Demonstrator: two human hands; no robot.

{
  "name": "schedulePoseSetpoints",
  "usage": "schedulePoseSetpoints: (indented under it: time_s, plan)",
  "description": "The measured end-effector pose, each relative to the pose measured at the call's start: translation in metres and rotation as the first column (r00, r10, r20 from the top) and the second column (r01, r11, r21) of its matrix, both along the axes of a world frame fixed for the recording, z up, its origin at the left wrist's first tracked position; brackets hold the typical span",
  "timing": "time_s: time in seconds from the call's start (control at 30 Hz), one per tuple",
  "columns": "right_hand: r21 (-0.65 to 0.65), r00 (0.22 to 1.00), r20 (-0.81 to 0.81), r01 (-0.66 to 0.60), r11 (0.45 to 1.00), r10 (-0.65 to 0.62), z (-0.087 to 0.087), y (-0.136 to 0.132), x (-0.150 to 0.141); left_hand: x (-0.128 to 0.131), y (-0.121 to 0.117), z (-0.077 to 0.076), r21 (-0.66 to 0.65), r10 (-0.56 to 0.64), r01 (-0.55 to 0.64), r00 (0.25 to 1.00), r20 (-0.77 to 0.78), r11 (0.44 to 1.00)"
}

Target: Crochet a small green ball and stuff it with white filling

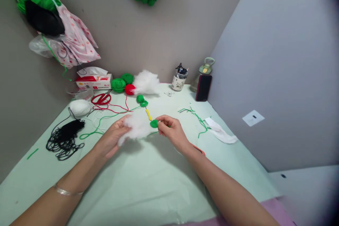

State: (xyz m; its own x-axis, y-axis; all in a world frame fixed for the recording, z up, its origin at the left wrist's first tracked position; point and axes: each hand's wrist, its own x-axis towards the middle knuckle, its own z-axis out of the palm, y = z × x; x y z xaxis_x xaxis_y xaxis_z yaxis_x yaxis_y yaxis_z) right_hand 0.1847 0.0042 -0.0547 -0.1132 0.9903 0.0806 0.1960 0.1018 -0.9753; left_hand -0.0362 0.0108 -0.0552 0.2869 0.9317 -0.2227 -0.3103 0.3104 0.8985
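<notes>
A loose tuft of white stuffing fibre (138, 124) is gripped between the thumb and fingers of my left hand (116, 135). Beside it, my right hand (171, 129) pinches a small green crocheted piece (154, 123) at its right edge. The stuffing reaches close to that piece; whether they touch I cannot tell. Just behind the green piece lies a crochet hook with a yellow handle (148, 114). Further back are small green crocheted pieces (141, 100). A green yarn strand (106, 116) runs across the table on the left.
Red-handled scissors (101, 99), a white yarn ball (79, 107) and black yarn (65, 137) lie left. Behind stand a tissue box (94, 82), green yarn balls (118, 85), more stuffing (147, 82), a jar (179, 79) and a phone (203, 88). Green yarn scraps (200, 122) lie right.
</notes>
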Motion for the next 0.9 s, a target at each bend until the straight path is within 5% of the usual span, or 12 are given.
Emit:
schedulePoseSetpoints:
  time_s: [0.2,0.47,0.9]
  plan:
    - [0.150,0.975,0.193,0.085,0.985,-0.113,0.000,-0.012,-0.009,0.015,-0.018,0.008,0.017,-0.139,0.141,0.986,-0.096,0.990]
    - [0.243,0.943,0.325,-0.012,0.970,-0.070,-0.003,-0.024,-0.021,0.033,-0.024,0.000,0.166,0.103,-0.063,0.964,-0.243,0.984]
    - [0.236,0.920,0.392,-0.115,0.965,0.014,0.003,-0.026,-0.017,0.030,-0.024,0.002,0.336,0.207,-0.062,0.886,-0.414,0.940]
